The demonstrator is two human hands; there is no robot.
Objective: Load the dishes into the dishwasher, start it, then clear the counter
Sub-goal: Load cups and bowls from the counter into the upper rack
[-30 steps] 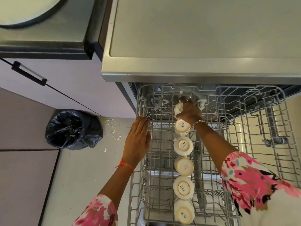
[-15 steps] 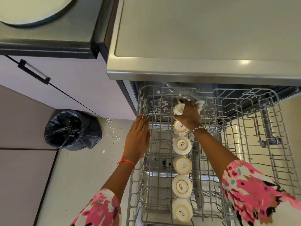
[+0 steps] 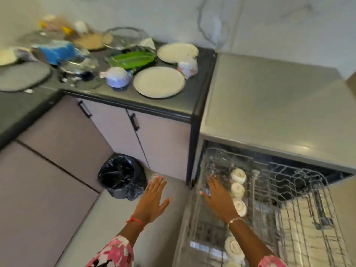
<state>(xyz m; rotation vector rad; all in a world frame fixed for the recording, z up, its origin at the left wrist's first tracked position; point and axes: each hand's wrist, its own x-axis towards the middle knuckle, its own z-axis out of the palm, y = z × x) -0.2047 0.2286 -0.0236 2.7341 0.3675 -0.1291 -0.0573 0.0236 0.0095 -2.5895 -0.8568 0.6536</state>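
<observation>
The dishwasher's upper wire rack (image 3: 300, 197) is pulled out at the lower right, with a row of upturned white cups (image 3: 238, 190) down its left side. My right hand (image 3: 217, 197) hovers over the rack's left edge, fingers spread, holding nothing. To its left, my left hand (image 3: 154, 199) is spread flat above the floor, also holding nothing. On the dark counter (image 3: 185, 105) at upper left lie two white plates (image 3: 159, 81), a green tray (image 3: 133, 59), white mugs (image 3: 117, 77), glass bowls and a blue item. The picture is blurred by motion.
A bin lined with a black bag (image 3: 122, 177) stands on the floor in the cabinet corner. Pale cabinet doors with black handles (image 3: 134, 122) run under the counter. The dishwasher's grey top (image 3: 269, 105) juts out over the rack.
My right hand has let go of the cup at the rack's back and pulled away. My left hand has left the rack edge. The view has swung up and left, onto the counter.
</observation>
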